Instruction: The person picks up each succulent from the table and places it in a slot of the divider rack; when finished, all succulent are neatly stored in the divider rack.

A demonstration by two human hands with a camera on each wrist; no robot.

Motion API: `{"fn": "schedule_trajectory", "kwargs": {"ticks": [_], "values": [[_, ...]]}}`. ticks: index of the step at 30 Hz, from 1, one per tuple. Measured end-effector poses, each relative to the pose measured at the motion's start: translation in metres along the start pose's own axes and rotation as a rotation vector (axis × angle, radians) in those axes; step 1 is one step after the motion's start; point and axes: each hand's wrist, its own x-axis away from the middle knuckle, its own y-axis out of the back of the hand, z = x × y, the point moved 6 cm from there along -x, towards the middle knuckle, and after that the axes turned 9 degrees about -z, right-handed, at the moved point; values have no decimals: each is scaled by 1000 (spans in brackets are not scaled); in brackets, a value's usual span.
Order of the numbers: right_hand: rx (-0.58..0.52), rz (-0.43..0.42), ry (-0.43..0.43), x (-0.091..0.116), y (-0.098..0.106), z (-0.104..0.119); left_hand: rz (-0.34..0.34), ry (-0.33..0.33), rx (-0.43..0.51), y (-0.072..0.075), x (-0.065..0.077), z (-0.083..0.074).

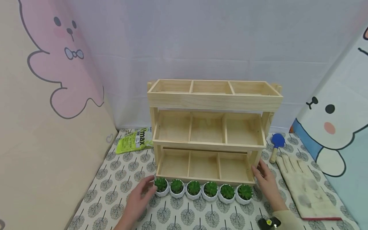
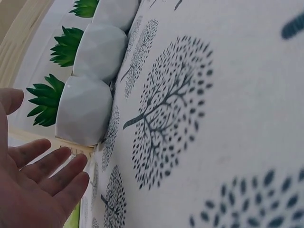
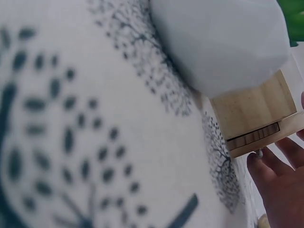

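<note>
A three-tier wooden shelf point(image 1: 214, 101) is stood at the back of the patterned counter point(image 1: 218, 222), its trays stepped so that each tier can be reached from the front. Six potted succulents point(image 1: 193, 188) are lined up on the counter along its foot, apparently so that all are kept close to hand and none is hidden. The lowest tray's right end is gripped by the right hand point(image 1: 267, 183), thumb and fingers set either side of the board — probably to steady or square the frame. Nothing is held by the left hand point(image 1: 139, 198); it is held open, fingers parted, beside the leftmost pot point(image 1: 163, 193), perhaps as a guard for the row's end. A blue scoop point(image 1: 277, 140), gloves point(image 1: 309, 185) and a green packet point(image 1: 133, 142) are laid at the sides — out of the way, it seems.
</note>
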Motion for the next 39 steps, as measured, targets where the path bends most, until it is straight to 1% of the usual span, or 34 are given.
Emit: {"fn": "schedule_trajectory", "kwargs": {"ticks": [4,7,10,14,18,23,29,34,39], "values": [[-7,-27,20,-1,-1,-2,1,-21,28,-4,2,-1],[-5,-24,39,-1,-2,-3,-8,-58,40,-6,4,-2],[-9,-5,25,-1,-3,-7,-21,-80,38,-9,5,-1],[-28,24,-20,-1,-3,-14,-25,-60,50,-15,5,3],[-42,38,-61,0,-4,-22,-34,-37,54,-18,6,3],[-56,25,-84,0,-4,-30,-32,-16,27,-19,5,3],[-82,1,-119,0,-5,-34,-40,7,-19,-20,3,6],[-98,-13,-127,3,-5,-33,-46,10,-29,-21,2,7],[-99,-15,-120,5,-5,-32,-46,-2,-27,-22,3,4]]}}
